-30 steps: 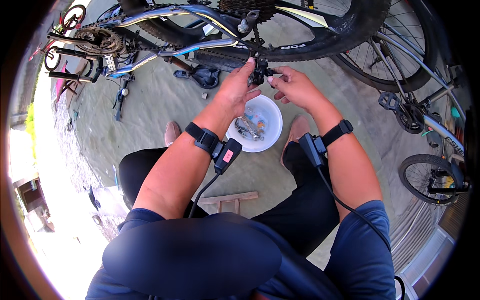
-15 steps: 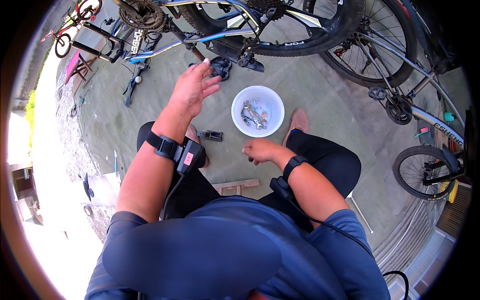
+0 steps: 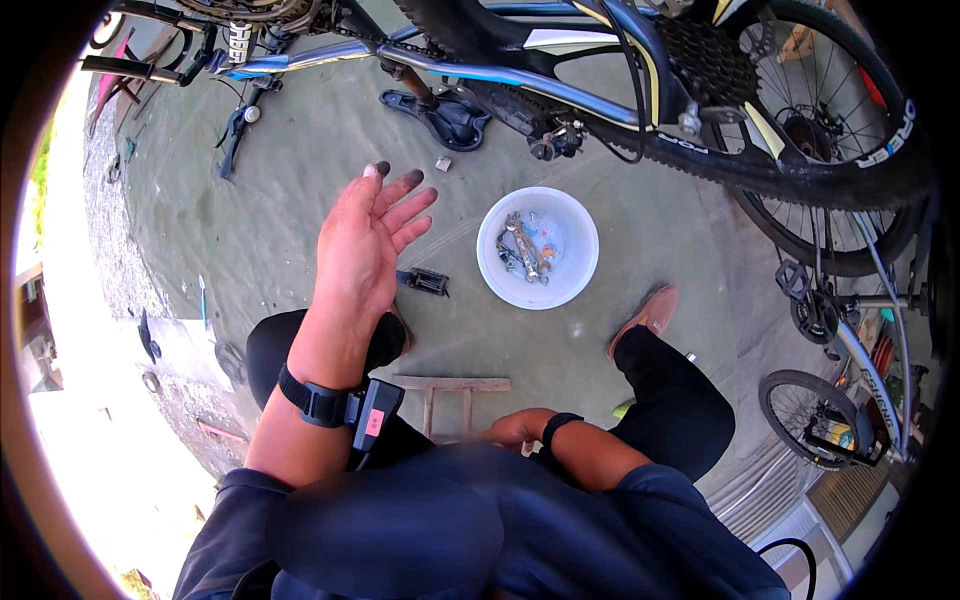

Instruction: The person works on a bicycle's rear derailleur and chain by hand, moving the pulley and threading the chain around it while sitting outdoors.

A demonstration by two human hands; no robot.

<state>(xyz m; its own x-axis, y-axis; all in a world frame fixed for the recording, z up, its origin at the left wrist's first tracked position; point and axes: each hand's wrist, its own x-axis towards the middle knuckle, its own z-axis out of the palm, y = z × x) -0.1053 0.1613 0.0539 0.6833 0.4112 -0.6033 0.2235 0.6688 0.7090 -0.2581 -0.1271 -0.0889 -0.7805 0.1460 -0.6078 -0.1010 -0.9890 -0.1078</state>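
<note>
My left hand (image 3: pixel 362 245) is raised, palm up, with its fingers apart and nothing in it; the fingertips are blackened. Beside it on the ground lies a black bicycle pedal (image 3: pixel 424 282). My right hand (image 3: pixel 514 428) is low by my lap, near a small wooden stool (image 3: pixel 450 384); its fingers are mostly hidden behind my body and shirt. Between my feet and a little ahead stands a white bucket (image 3: pixel 583 262), apart from both hands. Several metal wrenches (image 3: pixel 524 246) and small parts lie inside it.
An upside-down bicycle (image 3: pixel 500 75) spans the area ahead, its black saddle (image 3: pixel 437 122) on the ground sheet (image 3: pixel 300 165). A second bicycle (image 3: pixel 862 350) stands at the right. A brake lever (image 3: pixel 236 135) lies at the far left.
My right hand has drawn back from near the bucket to my lap. My left hand has come slightly nearer, still open. The view has shifted, bringing the saddle into fuller sight.
</note>
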